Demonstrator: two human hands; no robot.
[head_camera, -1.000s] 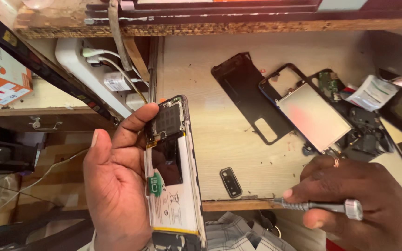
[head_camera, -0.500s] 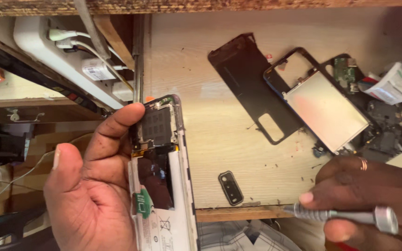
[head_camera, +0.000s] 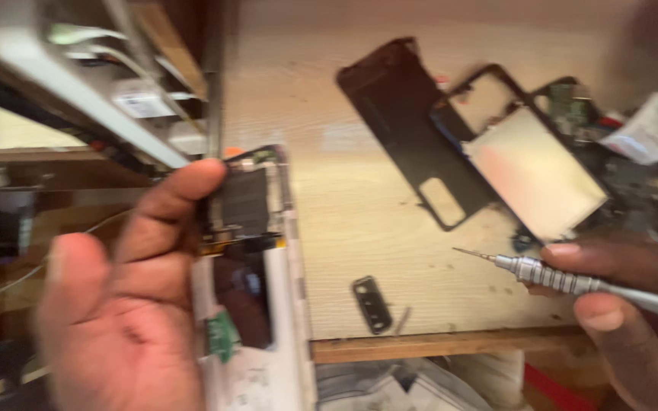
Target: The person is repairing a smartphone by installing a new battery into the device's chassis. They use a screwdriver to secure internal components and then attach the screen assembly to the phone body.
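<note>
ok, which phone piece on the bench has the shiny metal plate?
The open phone frame right of the plain black back cover; its pale reflective plate sets it apart from the small camera bezel.

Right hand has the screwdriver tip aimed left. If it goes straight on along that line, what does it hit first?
Likely the opened phone held in the left hand. The screwdriver in the right hand points left and slightly up over bare wooden table. Depth is unclear and the picture is blurred, so it may pass above the phone.

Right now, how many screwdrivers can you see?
1: the screwdriver is in the right hand, tip pointing left over the bench. Others may be hidden in the clutter at right.
</note>
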